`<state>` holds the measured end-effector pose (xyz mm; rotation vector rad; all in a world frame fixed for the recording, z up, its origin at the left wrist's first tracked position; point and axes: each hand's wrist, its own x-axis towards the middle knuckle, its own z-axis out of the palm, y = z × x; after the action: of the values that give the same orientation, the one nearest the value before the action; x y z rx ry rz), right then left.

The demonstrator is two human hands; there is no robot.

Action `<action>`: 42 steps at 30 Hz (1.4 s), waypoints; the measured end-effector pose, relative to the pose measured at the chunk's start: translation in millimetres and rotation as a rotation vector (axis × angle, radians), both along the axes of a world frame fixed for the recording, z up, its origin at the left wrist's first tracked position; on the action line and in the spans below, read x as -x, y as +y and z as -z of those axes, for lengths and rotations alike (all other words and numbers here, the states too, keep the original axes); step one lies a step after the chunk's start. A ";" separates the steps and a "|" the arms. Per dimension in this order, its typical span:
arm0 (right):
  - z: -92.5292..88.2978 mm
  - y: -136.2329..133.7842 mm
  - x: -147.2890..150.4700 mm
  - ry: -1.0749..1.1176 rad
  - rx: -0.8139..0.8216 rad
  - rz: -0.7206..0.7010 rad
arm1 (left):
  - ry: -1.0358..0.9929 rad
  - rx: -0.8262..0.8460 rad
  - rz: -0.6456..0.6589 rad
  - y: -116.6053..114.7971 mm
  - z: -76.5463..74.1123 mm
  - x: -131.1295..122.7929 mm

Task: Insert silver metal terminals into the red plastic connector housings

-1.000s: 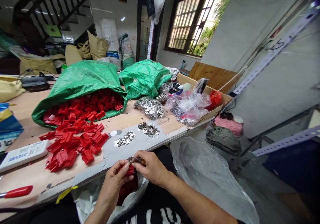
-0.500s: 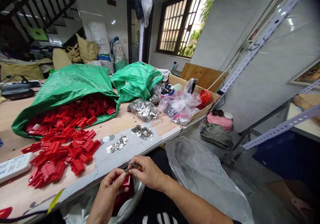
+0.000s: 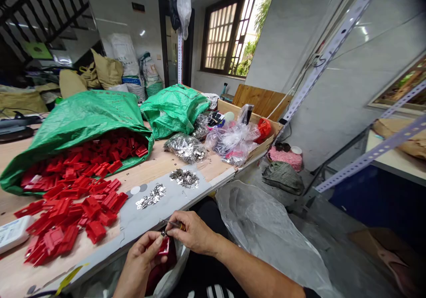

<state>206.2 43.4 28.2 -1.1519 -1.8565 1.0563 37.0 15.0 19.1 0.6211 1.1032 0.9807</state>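
Note:
My left hand [image 3: 141, 253] is closed round a small red plastic part [image 3: 164, 246] just off the table's front edge. My right hand [image 3: 198, 233] grips a thin-shafted tool with an amber handle [image 3: 181, 226], perhaps a small screwdriver. A tiny shiny metal piece [image 3: 163, 233] sits at the fingertips, where both hands meet at the top of the red part. On the grey sheet beyond lie two heaps of small metal pieces, a brighter heap [image 3: 151, 196] and a darker heap [image 3: 185, 178]. Loose red parts [image 3: 69, 220] are piled to the left.
A green sack [image 3: 83, 111] spills red parts onto the table. Behind are another green sack [image 3: 176, 105], a clear bag of metal pieces [image 3: 186, 148] and a box rim [image 3: 277, 139] round plastic bags. Below the hands hangs an open whitish bag [image 3: 173, 273]; clear plastic sheeting [image 3: 262, 227] lies right.
The view has shifted slightly, so the table things sit further left. Both hands stay together at the red part, which is tilted a little differently, and keep their holds.

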 end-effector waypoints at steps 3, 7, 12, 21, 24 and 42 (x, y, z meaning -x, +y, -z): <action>0.5 -1.6 0.8 0.000 -0.005 0.010 | -0.004 -0.001 0.033 -0.4 1.2 0.2; -1.7 -2.1 -0.8 0.016 -0.013 0.030 | 0.011 -0.047 -0.005 -0.5 2.4 -1.4; -13.5 -1.2 -8.2 0.036 -0.017 0.128 | 0.104 -0.178 -0.005 2.7 -1.2 0.5; -25.2 -2.8 -4.3 -0.069 -0.116 0.131 | 0.291 -0.415 -0.264 2.3 -4.9 8.6; -26.0 -2.8 -0.6 -0.072 -0.152 0.118 | 0.324 -0.463 -0.237 1.6 -1.9 9.2; -25.4 7.1 9.4 -0.083 -0.333 -0.068 | -0.604 0.081 0.059 -0.6 -7.0 13.2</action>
<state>196.8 50.5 53.6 -0.9540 -2.0552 0.7072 23.8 14.5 26.1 0.2575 0.5806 0.9782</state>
